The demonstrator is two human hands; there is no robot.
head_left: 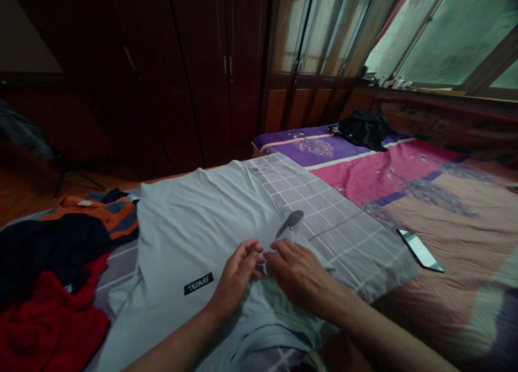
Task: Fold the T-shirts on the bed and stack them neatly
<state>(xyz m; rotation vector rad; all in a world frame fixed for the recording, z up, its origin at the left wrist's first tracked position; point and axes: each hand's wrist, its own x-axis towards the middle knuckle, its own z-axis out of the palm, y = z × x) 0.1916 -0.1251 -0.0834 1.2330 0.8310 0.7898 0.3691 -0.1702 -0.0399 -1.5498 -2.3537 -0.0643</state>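
A light grey shirt (194, 215) lies spread and wrinkled on a grey checked cloth, with a black lettered label (198, 284) and a dark grey printed shape (290, 221) showing. Over its right part, my left hand (238, 272) has its fingers loosely bent and apart, with nothing visible between them. Close beside it, my right hand (297, 272) has bent fingers closed on the shirt's fabric; its thumb is hidden. The shirt's curved neckband (275, 334) lies near the bottom edge.
Orange (73, 205), dark blue (48, 242) and red clothes (50, 320) are piled at the left. The grey checked cloth (343, 226) extends rightward beside a patterned bed (424, 199), which holds a flat device (421, 250) and a black garment (362, 128). Wardrobes (202, 64) stand behind.
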